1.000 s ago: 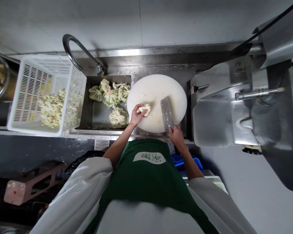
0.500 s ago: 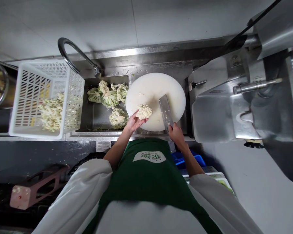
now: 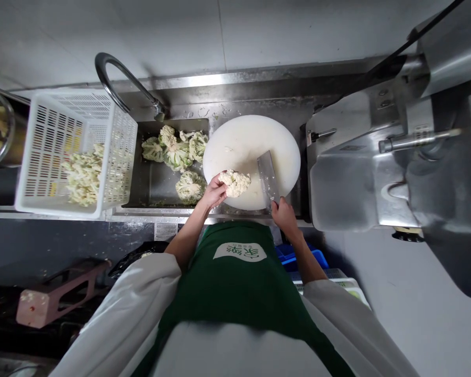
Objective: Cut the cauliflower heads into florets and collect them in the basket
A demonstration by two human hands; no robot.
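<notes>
My left hand (image 3: 215,192) is closed on a pale piece of cauliflower (image 3: 236,183), held over the front left of a round white cutting board (image 3: 243,133). In my right hand (image 3: 284,215) is the handle of a cleaver (image 3: 267,175); its broad blade lies over the right half of the board, apart from the cauliflower. Small white crumbs stick to the blade and the board. Left of the board, several cauliflower heads (image 3: 190,187) with green stems sit in the sink (image 3: 157,186).
A white plastic basket (image 3: 120,152) with cut cauliflower stands left of the sink, under a curved faucet (image 3: 115,65). To the right is a metal slicing machine (image 3: 341,188). A pink stool (image 3: 58,298) lies at lower left, and blue and white crates (image 3: 317,257) are below the counter.
My left hand has turned the cauliflower and shifted it slightly right, with the fingers now on its left end. The cleaver stays nearly in place. The whole view has moved a little.
</notes>
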